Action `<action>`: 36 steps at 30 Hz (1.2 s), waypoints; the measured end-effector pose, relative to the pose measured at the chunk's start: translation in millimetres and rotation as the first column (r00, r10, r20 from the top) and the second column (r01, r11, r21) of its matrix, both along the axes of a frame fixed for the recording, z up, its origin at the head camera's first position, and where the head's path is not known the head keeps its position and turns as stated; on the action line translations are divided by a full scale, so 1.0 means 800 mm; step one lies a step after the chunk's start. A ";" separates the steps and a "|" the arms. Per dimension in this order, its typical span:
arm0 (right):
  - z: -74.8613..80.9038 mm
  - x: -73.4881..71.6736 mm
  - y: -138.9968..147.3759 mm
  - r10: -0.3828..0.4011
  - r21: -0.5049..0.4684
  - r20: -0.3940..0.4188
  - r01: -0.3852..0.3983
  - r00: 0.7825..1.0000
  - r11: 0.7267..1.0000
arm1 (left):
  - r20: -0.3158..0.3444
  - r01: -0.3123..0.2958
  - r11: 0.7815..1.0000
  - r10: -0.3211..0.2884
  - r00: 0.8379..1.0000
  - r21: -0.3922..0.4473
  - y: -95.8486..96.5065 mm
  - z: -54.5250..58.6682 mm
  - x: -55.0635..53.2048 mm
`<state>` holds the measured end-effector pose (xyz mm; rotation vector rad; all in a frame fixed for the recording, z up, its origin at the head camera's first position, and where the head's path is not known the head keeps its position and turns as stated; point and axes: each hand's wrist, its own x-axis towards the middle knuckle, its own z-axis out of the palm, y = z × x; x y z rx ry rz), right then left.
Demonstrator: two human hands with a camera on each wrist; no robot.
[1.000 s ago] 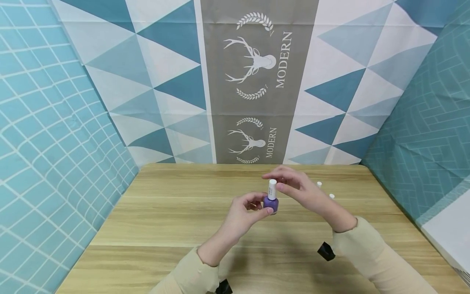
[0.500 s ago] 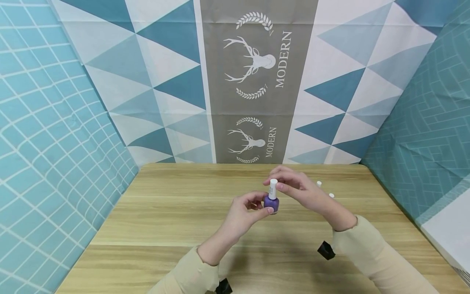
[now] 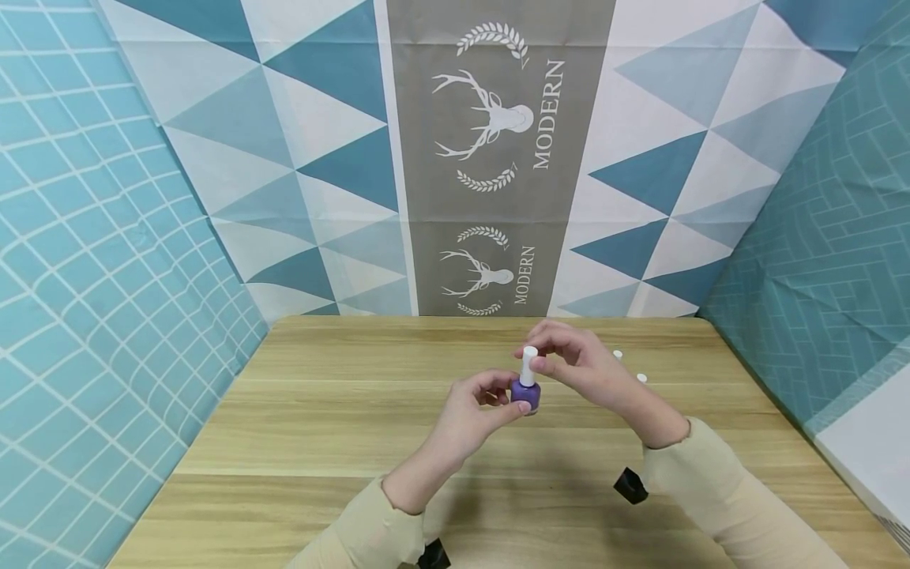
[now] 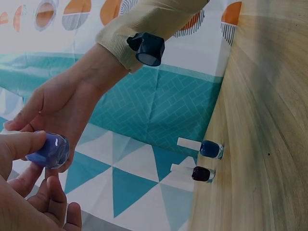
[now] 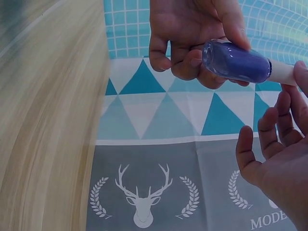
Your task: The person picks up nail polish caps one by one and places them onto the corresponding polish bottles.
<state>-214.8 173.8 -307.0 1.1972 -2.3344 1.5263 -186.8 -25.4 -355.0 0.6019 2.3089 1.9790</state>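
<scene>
A purple nail polish bottle (image 3: 524,394) with a white cap (image 3: 528,367) is held upright above the wooden table. My left hand (image 3: 472,411) pinches its glass body between thumb and fingers. On the cap, my right hand (image 3: 579,366) has its thumb on one side and a fingertip on the other, as the right wrist view also shows with the bottle (image 5: 236,61). The cap sits on the bottle's neck. In the left wrist view the right hand (image 4: 67,108) reaches in behind the bottle (image 4: 50,150), and the cap is mostly hidden by the left thumb.
Two more nail polish bottles stand on the table (image 3: 341,442) behind the right forearm, a blue one (image 4: 211,149) and a dark one (image 4: 202,173), both white-capped. A white box-like object (image 3: 867,450) lies at the right edge. Patterned cloths hang around the table.
The right thumb and fingers have closed in on the white cap. The bottle has shifted only slightly, and the left hand keeps its hold.
</scene>
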 end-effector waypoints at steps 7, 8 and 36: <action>-0.001 0.000 -0.002 -0.007 -0.016 0.002 0.007 1.000 1.000 | -0.003 0.006 1.000 -0.006 1.000 0.004 0.000 0.000 0.001; -0.001 0.000 -0.003 -0.009 -0.016 0.001 0.009 1.000 1.000 | -0.004 0.007 1.000 -0.007 1.000 0.004 0.000 0.000 0.001; 0.002 0.005 0.002 0.019 0.022 0.005 -0.019 1.000 1.000 | -0.015 0.009 1.000 -0.009 1.000 -0.001 -0.001 0.003 0.003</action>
